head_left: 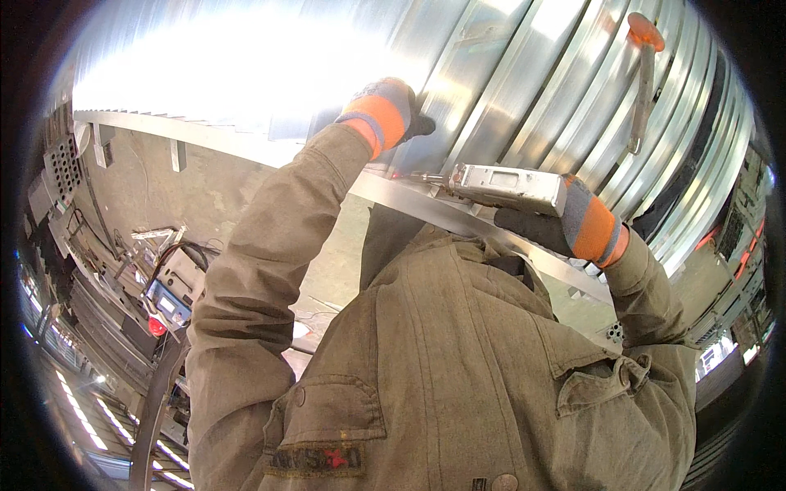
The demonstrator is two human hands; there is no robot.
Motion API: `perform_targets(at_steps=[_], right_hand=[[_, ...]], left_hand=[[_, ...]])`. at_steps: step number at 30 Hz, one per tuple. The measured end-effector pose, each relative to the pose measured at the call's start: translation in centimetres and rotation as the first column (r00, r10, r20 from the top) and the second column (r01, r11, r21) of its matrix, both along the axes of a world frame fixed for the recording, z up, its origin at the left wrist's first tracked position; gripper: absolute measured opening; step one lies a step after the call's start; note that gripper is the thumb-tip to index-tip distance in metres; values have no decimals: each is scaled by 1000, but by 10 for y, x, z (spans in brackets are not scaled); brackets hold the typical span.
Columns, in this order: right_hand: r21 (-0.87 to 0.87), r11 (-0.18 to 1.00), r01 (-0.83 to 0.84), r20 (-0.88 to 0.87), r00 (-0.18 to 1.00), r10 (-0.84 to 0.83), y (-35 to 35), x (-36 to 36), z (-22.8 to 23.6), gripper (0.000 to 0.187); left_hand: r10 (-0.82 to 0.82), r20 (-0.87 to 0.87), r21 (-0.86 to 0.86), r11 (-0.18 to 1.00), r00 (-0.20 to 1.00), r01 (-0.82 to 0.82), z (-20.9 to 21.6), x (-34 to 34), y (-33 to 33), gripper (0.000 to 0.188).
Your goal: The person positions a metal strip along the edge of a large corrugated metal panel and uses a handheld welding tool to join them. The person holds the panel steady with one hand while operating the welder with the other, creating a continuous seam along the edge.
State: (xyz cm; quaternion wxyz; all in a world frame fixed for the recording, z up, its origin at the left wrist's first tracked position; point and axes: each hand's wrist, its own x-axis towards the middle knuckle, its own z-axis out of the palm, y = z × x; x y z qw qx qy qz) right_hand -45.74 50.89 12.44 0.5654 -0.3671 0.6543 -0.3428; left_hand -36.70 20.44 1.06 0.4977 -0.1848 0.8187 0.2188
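One gloved left hand [381, 114] rests on the metal strips [499, 90], thumb spread; fingers part-hidden, can't tell if they grip. Gloved right hand [591, 221], well apart from it, is wrapped round a boxy pale handheld tool [508, 186], nozzle [429, 177] pointing left near the strips' near edge, by a flat metal bar [396, 196]. Step looks like lining up the nozzle; next move calls for steady aim, left hand clear.
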Motion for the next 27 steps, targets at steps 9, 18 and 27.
perform_targets(at_steps=[9,18,27], right_hand=[[93,996,16,91,996,-25,-3,0,-7,36],[59,998,12,63,998,-16,2,-1,-10,37],[49,999,-6,41,999,4,5,-1,-15,37]], left_hand=[[112,-134,-28,993,985,-117,17,12,7,51],[130,-155,-74,987,979,-142,12,10,18,68],[151,-82,-55,986,985,-156,11,8,17,64]])
